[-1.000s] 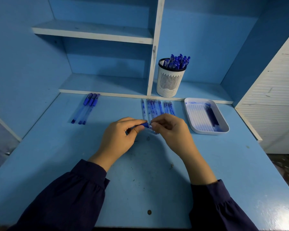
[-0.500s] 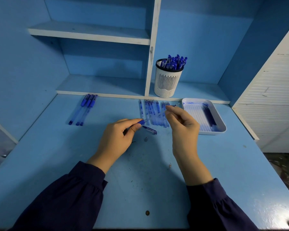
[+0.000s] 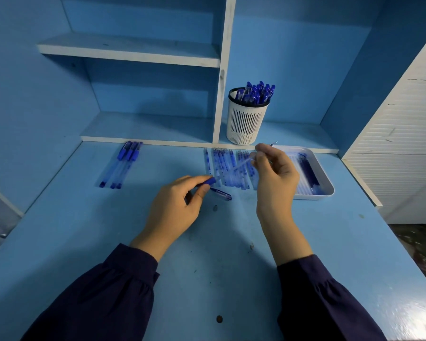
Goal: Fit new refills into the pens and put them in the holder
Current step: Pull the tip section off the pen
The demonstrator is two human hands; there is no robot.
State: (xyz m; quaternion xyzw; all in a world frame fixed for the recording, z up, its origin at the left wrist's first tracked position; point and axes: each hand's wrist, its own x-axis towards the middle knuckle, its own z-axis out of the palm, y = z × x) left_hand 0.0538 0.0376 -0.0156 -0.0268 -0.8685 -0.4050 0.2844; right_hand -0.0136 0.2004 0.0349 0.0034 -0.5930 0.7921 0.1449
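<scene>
Your left hand (image 3: 175,207) is gripping a blue pen barrel (image 3: 209,180); right hand (image 3: 276,178) is pinching a thin clear refill (image 3: 244,163) over the refill row (image 3: 221,166).

Even indoor light, soft shadows under the shelves (image 3: 133,49), white glare at the near right corner of the desk (image 3: 403,313), wide-angle bowing at edges, right hand (image 3: 273,175) slightly blurred.
</scene>
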